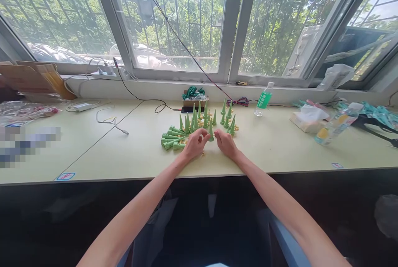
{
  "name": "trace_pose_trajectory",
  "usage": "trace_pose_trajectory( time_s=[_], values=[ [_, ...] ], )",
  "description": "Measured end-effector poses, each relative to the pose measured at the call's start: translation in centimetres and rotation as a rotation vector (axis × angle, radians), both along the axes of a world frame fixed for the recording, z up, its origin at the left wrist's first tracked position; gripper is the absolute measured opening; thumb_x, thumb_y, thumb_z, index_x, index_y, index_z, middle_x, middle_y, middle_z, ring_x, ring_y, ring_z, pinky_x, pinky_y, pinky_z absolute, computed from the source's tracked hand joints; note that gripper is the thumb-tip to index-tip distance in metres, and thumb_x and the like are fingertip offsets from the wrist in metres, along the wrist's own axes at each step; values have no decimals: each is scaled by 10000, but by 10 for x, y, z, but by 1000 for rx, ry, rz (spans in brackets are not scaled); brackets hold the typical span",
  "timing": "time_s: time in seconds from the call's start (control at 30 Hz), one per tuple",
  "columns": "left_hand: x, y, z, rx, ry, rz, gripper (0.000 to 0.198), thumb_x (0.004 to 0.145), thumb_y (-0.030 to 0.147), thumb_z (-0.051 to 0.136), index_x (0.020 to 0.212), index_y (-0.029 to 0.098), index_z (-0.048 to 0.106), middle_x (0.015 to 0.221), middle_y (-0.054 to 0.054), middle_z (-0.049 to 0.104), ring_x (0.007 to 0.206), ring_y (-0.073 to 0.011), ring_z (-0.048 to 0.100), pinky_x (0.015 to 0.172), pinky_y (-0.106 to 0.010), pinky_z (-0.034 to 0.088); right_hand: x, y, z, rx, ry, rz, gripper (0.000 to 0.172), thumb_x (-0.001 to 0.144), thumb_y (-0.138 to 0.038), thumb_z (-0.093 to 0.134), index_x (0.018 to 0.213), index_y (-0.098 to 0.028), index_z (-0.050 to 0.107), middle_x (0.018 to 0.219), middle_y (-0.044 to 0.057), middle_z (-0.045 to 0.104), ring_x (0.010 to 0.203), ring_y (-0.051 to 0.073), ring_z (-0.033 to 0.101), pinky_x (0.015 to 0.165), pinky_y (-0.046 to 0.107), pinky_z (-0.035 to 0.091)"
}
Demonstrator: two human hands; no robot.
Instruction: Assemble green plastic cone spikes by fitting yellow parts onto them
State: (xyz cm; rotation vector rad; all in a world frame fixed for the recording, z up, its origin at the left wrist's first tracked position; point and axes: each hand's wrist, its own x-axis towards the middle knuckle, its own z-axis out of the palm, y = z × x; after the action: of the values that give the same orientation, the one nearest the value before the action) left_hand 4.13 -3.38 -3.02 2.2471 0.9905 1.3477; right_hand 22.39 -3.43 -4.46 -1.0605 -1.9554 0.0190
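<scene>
A green pointed cone piece stands upright between my two hands. My left hand is closed at the cone's left side, its thumb and fingertips against it. On the other side my right hand is pinched close to the cone's base; whatever sits between its fingertips is hidden. Behind my hands stand several upright green cones with small yellow parts among them. A second cluster of green cones is behind my right hand. Left of my left hand lies a pile of green tubes. A small yellow piece lies near my left wrist.
Behind the cones are a dark phone and a small box holding green material. A green-labelled bottle stands back right. Farther right are a tissue box and a lying bottle. A cable lies left.
</scene>
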Motion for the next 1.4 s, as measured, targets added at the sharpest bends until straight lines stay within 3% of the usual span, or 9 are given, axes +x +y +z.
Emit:
trace_pose_trajectory(
  time_s=[0.23, 0.57, 0.93, 1.23, 1.4],
  values=[
    [-1, 0, 1, -174, 50, -32, 717, 1001, 532, 243, 500, 153, 588, 505, -25, 591, 501, -111, 552, 650, -252, 448, -1, 0, -1, 59, -7, -2, 348, 1042, -386, 236, 765, -227, 374, 559, -38, 354, 460, 129, 295, 486, 258, 227],
    [-3, 3, 1, -314, 62, -61, 797, 961, 630, 213, 500, 157, 660, 491, -47, 625, 485, -124, 569, 623, -248, 446, -1, -4, -1, 119, -118, 101, 313, 1039, -310, 274, 770, -215, 401, 601, -23, 433, 499, 120, 331, 522, 250, 252],
    [-6, 1, 4, -307, 38, -78, 713, 948, 619, 307, 593, 145, 703, 399, -6, 498, 542, -150, 584, 701, -258, 455, -1, -5, 0, 92, -105, 120, 307, 1033, -305, 301, 766, -215, 422, 608, -17, 468, 500, 122, 363, 521, 252, 255],
    [-6, -1, 5, -61, 129, 1, 515, 918, 566, 464, 664, 142, 610, 573, 8, 532, 535, -111, 471, 545, -229, 350, -1, -5, 0, 37, -67, 76, 310, 1025, -311, 307, 762, -218, 442, 581, -20, 450, 489, 133, 377, 518, 252, 269],
    [-7, 0, -1, -19, 107, 22, 366, 870, 508, 587, 793, 150, 597, 693, 16, 547, 505, -75, 446, 534, -218, 366, -2, -5, 0, 18, -41, 65, 327, 1029, -327, 288, 760, -217, 439, 567, -23, 429, 472, 129, 364, 510, 246, 264]
  ],
)
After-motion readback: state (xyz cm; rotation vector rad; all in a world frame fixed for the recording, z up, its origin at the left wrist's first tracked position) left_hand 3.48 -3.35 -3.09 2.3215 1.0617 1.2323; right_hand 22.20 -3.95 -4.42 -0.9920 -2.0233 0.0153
